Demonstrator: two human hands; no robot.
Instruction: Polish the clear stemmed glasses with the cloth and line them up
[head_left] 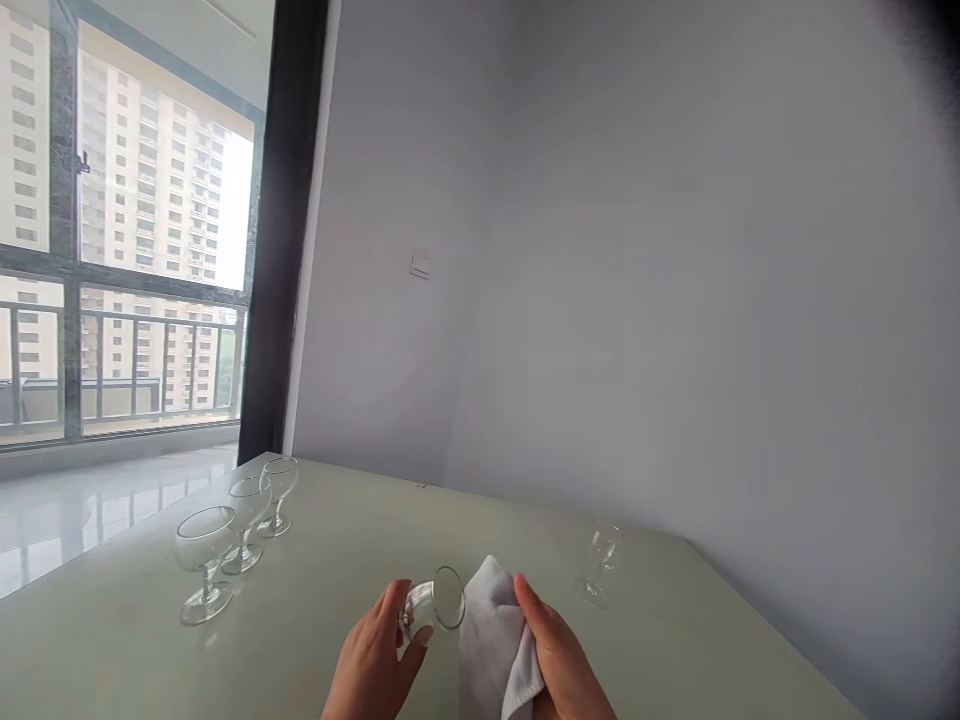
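Observation:
My left hand is wrapped round a small stemmed glass, tilted so that its rim faces right. Just right of that rim, my right hand grips a white cloth, which hangs down past the lower edge of the view. Three clear stemmed glasses stand upright in a row at the left of the table: a near one, a middle one and a far one. Another stemmed glass stands at the right, beyond my right hand.
The pale green table meets a grey wall at the back and right. A light switch is on the wall. At the left, beyond the table's edge, are a shiny floor and a window.

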